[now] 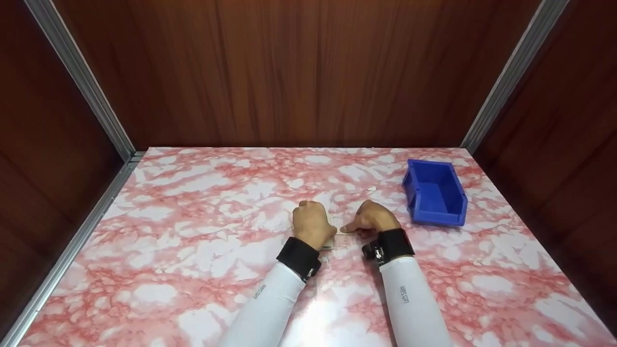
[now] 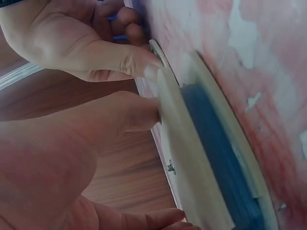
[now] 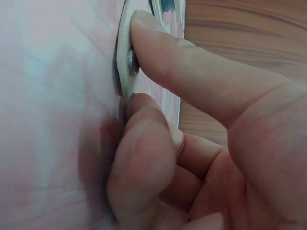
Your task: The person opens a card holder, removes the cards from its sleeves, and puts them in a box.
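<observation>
A cream wallet-like case [image 2: 189, 153] with a blue layer [image 2: 218, 153] between its two pale sides lies on the table, mostly hidden under my left hand [image 1: 312, 222] in the head view. My left hand holds it, thumb against its upper face and fingers at the far edge. A small metal stud [image 2: 170, 166] shows on that face. To the right stretches a cream strap [image 3: 124, 72] with a round metal snap [image 3: 133, 61]. My right hand [image 1: 377, 218] pinches the strap's end between thumb and curled index finger, close to the table.
A blue open bin [image 1: 434, 193] stands at the right, beyond my right hand. The red-and-white marbled table [image 1: 168, 250] is bounded by brown wood-grain panels [image 1: 289, 72] at the back and both sides, with metal rails [image 1: 82, 72] at the corners.
</observation>
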{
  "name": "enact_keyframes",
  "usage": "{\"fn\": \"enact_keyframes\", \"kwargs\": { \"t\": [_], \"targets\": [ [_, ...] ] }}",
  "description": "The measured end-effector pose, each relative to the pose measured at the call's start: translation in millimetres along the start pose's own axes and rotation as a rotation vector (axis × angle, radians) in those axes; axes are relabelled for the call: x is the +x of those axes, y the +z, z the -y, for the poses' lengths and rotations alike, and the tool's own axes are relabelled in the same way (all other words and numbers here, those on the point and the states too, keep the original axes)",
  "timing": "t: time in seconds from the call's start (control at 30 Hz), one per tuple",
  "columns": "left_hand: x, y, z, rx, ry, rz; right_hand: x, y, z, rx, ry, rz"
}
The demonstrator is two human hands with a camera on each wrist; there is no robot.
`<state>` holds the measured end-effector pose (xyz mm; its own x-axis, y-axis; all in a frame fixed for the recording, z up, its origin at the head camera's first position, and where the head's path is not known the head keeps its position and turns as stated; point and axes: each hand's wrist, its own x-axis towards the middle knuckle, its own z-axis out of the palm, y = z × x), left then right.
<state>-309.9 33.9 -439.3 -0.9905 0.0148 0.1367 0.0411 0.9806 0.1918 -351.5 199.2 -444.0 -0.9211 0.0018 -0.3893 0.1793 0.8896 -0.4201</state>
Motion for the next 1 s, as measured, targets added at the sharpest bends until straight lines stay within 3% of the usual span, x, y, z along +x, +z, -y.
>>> {"fn": "enact_keyframes", "kwargs": {
  "t": [0.1, 0.2, 0.4, 0.53, 0.67, 0.77, 0.9, 1.0],
  "targets": [
    [-0.5, -3.7, 2.9, -0.049, 0.012, 0.027, -0.2, 0.8, 0.3, -0.005, -0.005, 0.002],
    [0.2, -11.1, 9.1, -0.158, 0.002, 0.066, -0.5, 1.1, 0.4, 0.007, -0.005, 0.004],
    [5.2, -31.3, 31.0, -0.394, -0.062, 0.157, -0.2, 1.2, 1.4, -0.008, -0.021, 0.020],
    [8.7, -43.2, 47.7, -0.529, -0.114, 0.258, 0.5, 1.0, 1.7, -0.023, -0.018, 0.026],
    [12.7, -52.5, 64.4, -0.564, -0.163, 0.310, 0.8, 0.3, 1.6, -0.023, -0.013, 0.034],
    [15.0, -56.2, 79.9, -0.525, -0.197, 0.288, 0.6, 0.3, 2.4, -0.026, -0.016, 0.038],
    [18.1, -54.9, 102.1, -0.478, -0.252, 0.282, 0.6, 0.6, 3.0, -0.024, -0.021, 0.038],
    [21.3, -49.4, 114.5, -0.469, -0.279, 0.330, 0.7, 0.5, 1.8, -0.023, -0.012, 0.041]
  ]
}}
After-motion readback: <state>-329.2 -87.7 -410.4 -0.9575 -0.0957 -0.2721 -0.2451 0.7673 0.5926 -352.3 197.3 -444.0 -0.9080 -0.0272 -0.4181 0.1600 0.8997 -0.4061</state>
